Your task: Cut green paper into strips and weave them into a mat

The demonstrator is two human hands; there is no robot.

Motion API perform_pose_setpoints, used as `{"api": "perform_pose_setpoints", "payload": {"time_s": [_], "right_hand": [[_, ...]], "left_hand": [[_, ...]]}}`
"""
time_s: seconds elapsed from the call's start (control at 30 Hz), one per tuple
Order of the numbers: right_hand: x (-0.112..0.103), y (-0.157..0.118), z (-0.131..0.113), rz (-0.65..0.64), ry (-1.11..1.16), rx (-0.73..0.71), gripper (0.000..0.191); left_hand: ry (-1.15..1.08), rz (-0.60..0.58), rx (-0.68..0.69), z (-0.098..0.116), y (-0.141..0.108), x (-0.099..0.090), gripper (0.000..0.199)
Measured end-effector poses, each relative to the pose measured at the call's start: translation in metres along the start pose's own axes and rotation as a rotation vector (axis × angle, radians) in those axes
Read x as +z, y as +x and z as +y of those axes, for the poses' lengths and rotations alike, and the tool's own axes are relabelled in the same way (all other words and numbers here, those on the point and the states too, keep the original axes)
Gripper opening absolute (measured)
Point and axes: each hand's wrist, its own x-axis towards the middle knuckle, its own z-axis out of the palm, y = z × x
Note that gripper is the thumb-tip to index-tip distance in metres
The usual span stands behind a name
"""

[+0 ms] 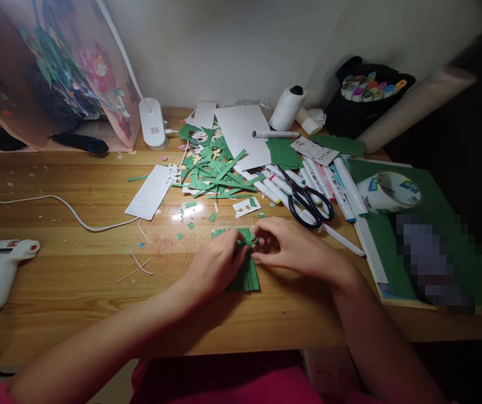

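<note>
Near the front of the wooden table, both hands meet over a piece of green paper (251,276) marked with parallel lines or folds. My left hand (214,262) is closed, thumb and fingers pinching one end of a small green paper strip (247,242). At the strip's other end, my right hand (289,247) pinches with thumb and forefinger. The strip looks curved between the fingertips, just above the lined paper; its ends are hidden by the fingers. Small green scraps (191,225) lie just beyond my left hand, and black-handled scissors (310,205) rest beyond my right hand.
Green cuttings (219,174), white sheets (244,134) and several markers (274,188) cover the back middle. A glue gun (0,272) lies far left, by a white cable (64,209). At right, a tape roll (388,191) stands on a green board (443,224).
</note>
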Motion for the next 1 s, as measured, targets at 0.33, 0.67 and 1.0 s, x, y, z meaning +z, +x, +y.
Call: {"api": "perform_pose_setpoints", "payload": {"time_s": [0.33, 0.67, 1.0], "right_hand": [[0.007, 0.003, 0.004, -0.024, -0.017, -0.062, 0.022], [0.010, 0.004, 0.006, 0.028, 0.099, 0.022, 0.011], [0.011, 0.009, -0.002, 0.190, 0.693, 0.287, 0.010]], "left_hand": [[0.031, 0.019, 0.016, -0.001, 0.001, 0.002, 0.007], [0.045, 0.004, 0.008, 0.001, 0.001, 0.000, 0.009], [0.074, 0.034, 0.070, -0.001, 0.001, -0.001, 0.011]]}}
